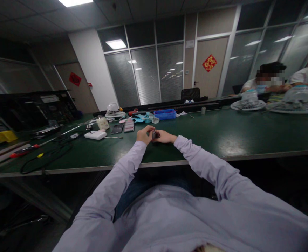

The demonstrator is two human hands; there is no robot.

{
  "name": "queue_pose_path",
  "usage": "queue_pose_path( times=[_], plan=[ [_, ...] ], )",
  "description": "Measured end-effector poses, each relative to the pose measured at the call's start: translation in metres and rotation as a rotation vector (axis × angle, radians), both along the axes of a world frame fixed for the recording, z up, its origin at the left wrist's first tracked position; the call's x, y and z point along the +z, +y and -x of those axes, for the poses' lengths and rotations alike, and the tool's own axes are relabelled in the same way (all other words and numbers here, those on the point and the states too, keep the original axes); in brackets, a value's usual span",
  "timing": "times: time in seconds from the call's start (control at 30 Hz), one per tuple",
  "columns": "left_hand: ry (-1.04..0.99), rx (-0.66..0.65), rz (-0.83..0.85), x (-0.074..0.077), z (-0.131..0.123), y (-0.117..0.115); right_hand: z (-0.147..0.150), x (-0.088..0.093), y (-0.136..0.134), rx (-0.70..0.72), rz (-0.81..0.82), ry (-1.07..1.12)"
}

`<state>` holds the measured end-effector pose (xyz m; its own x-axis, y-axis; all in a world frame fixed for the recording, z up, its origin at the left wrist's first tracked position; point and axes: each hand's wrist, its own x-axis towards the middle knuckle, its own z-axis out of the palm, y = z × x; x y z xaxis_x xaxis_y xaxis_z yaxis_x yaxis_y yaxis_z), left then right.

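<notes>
Over a green table facing glass partitions, hands hold an object

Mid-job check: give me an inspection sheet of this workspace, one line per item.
Surface: green tabletop with a pale front edge; a light reflection shows at right.
Job's things: small dark part, up between the fingers; its details are too small to tell.
Clutter: blue bin, light-blue pieces, printed card, dark flat device, jar and white device, beyond and left of the hands.
Hands: left hand and right hand both closed on the part.
Cables: short lead at the white device; black cables looped at left.
Surroundings: two people at far right behind fan-like units; chair, doors and glass partitions behind.
</notes>
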<state>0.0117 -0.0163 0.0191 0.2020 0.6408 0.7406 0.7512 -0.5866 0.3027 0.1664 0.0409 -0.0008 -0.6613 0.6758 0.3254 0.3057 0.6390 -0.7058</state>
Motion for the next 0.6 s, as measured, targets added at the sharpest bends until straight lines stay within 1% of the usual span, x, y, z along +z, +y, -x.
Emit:
queue_pose_path(
  times=[0.3, 0.6],
  plan=[
    [0.033, 0.018, -0.048, 0.001, -0.001, -0.004, -0.001, 0.003, -0.004, 0.009, -0.044, -0.001],
    [-0.027, 0.124, -0.141, 0.005, -0.001, -0.008, -0.004, 0.01, -0.01, -0.053, -0.072, -0.102]
  ],
)
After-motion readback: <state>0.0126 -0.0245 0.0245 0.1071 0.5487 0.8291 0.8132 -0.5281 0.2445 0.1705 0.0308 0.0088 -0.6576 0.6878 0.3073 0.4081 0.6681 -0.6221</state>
